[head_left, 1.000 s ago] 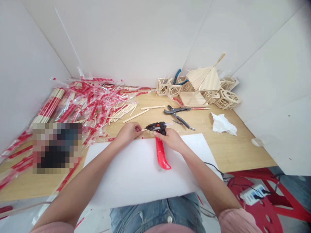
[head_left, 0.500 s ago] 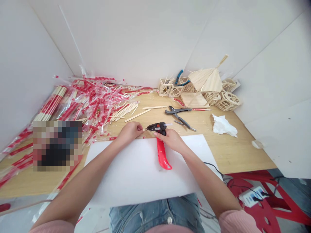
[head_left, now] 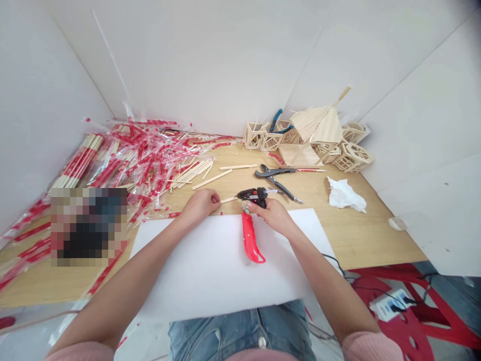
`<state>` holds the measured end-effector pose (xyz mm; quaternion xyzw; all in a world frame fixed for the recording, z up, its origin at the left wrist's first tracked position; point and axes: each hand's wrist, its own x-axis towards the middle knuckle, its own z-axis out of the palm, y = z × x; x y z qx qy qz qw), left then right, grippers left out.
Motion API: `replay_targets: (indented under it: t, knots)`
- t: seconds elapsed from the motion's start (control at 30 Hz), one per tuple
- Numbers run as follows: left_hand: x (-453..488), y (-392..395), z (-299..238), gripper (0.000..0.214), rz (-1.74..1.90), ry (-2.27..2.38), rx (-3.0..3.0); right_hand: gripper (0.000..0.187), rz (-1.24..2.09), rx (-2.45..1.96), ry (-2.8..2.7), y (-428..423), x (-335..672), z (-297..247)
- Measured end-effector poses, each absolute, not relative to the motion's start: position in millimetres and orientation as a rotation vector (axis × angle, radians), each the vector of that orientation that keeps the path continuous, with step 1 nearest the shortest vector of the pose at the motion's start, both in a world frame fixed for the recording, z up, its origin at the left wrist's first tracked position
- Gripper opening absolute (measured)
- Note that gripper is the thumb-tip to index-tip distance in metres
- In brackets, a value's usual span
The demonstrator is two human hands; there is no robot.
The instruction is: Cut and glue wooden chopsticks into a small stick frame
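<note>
My left hand pinches one end of a short wooden stick just beyond the far edge of a white sheet. My right hand grips a black hot glue gun, whose nozzle points left at the free end of the stick. A red utility knife lies on the sheet between my hands, just below the glue gun.
A heap of red-and-clear chopstick wrappers and loose sticks covers the wooden table's left. Pliers lie behind the gun, a crumpled tissue to the right. Stick-built frames crowd the back. A red stool with a power strip stands at the right.
My right hand has drawn the glue gun a little to the right, so more of the stick shows between the nozzle and my left hand. My left hand has stayed put.
</note>
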<state>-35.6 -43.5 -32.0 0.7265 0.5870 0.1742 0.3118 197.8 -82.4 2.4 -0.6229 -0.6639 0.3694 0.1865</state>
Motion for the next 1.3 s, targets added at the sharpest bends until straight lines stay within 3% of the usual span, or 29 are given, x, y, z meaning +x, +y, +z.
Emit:
replay_targets:
  t: [0.53, 1.3]
  knots:
    - [-28.1, -46.7, -37.8, 0.03, 0.495, 1.641, 1.984, 0.053, 1.055, -1.709, -1.908, -85.3, 194.5, -0.6]
    - [-27.6, -47.2, -35.3, 0.026, 0.474, 1.622, 1.929, 0.052, 1.052, -1.845, -1.693, -78.5, 232.6, -7.2]
